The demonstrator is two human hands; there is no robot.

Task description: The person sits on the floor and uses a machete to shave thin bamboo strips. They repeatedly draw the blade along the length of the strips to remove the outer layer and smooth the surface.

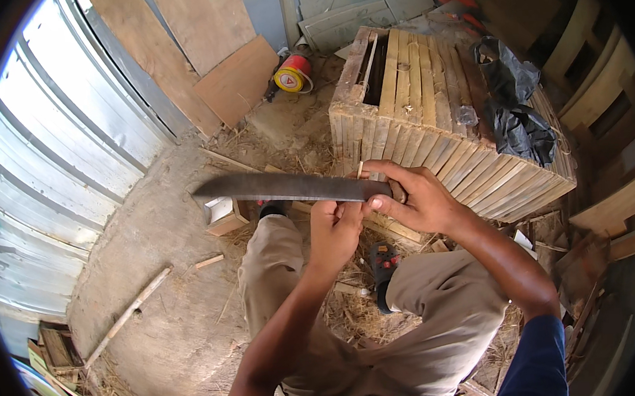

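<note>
A machete (280,186) with a long dark blade lies across the middle, its tip to the left. Its handle end is in my right hand (419,197), whose fingers are closed round it. Just below the blade's lower edge, my left hand (337,232) is closed, thumb and fingers pressed together beside the right thumb. Whatever the left fingers hold is hidden. The pale end of a thin sliver (360,169) pokes up behind the blade, by my right index fingertip; which hand holds it I cannot tell.
A slatted wooden crate (427,80) stands ahead right, with black plastic bags (523,136) on it. Boards (236,82) lean on the back wall near a red-and-yellow round object (291,76). A stick (128,314) lies on the floor left, beside a corrugated metal wall (49,150).
</note>
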